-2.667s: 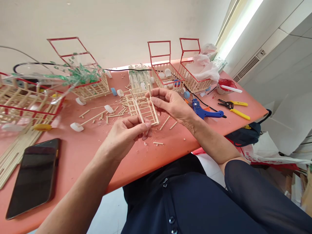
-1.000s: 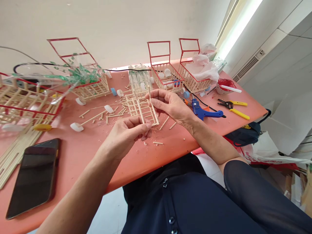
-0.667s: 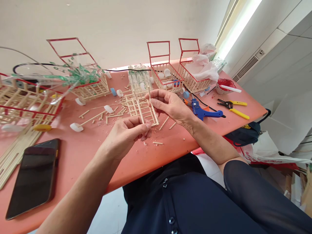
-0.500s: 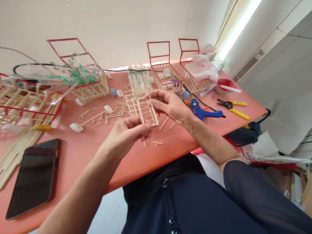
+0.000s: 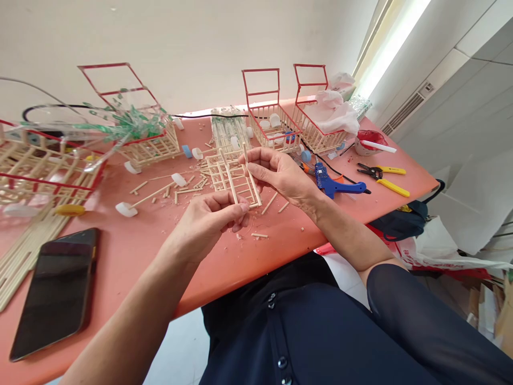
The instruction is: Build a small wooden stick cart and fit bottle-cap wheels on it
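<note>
My left hand [image 5: 216, 214] is closed, thumb and fingers pinching the lower end of a pale wooden stick [image 5: 228, 176], which stands tilted upright. Just to its right, my right hand [image 5: 278, 174] is closed round the upper part of another pale stick [image 5: 253, 184] of a small wooden frame. Crosspieces [image 5: 242, 191] show between the two sticks. Whether they all belong to one held piece or partly to the lattice [image 5: 216, 174] lying behind is hard to tell. Cut stick pieces [image 5: 188, 190] are scattered to the left of the lattice.
Model carts with red rims [image 5: 276, 117] line the wall. At the right lie a blue glue gun [image 5: 336, 187], yellow-handled pliers [image 5: 387, 179] and a red-stained bowl [image 5: 371, 143]. A black phone [image 5: 58, 291] and long sticks [image 5: 28, 246] lie at the left of the orange table [image 5: 140, 267].
</note>
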Action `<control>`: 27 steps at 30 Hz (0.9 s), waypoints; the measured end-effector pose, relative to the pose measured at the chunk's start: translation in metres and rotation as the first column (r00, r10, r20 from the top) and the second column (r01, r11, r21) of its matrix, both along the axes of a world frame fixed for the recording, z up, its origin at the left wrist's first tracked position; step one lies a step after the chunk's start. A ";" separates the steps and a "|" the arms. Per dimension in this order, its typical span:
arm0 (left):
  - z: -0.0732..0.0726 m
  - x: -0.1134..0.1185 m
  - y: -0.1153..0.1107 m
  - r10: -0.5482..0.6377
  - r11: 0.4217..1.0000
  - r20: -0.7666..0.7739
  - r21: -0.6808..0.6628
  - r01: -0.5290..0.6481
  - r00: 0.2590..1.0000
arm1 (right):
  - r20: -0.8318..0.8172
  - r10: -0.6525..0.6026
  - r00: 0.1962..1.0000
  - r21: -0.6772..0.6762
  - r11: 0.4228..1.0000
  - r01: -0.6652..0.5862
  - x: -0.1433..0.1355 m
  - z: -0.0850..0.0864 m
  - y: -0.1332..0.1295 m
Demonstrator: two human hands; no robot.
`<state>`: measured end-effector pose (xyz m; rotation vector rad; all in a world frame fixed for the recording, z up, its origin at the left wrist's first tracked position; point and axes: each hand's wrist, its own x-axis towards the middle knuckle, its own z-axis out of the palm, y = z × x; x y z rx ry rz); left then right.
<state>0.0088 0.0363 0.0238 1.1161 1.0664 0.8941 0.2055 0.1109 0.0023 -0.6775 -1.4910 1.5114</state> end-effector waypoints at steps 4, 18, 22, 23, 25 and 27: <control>0.000 0.000 0.000 0.000 1.000 -0.006 0.004 0.000 1.000 | -0.005 0.001 1.000 0.009 1.000 -0.001 0.000 -0.001 0.000; 0.000 -0.002 0.000 -0.015 1.000 -0.032 0.022 0.016 0.999 | 0.014 -0.015 1.000 -0.022 1.000 0.015 0.000 -0.001 -0.001; -0.001 -0.002 0.001 -0.012 1.000 -0.030 0.017 0.012 0.999 | 0.009 -0.016 1.000 -0.018 1.000 0.017 0.000 -0.003 -0.001; -0.001 -0.001 0.001 -0.015 1.000 -0.024 0.016 0.015 1.000 | 0.001 -0.016 1.000 -0.014 1.000 0.016 0.000 -0.004 -0.001; -0.001 -0.001 0.001 -0.019 1.000 -0.012 0.015 0.019 1.000 | -0.014 -0.016 1.000 -0.006 1.000 0.016 0.000 -0.005 -0.001; -0.001 -0.001 0.001 -0.018 1.000 -0.007 0.016 0.018 1.000 | -0.014 -0.020 1.000 -0.003 1.000 0.020 0.000 -0.006 0.000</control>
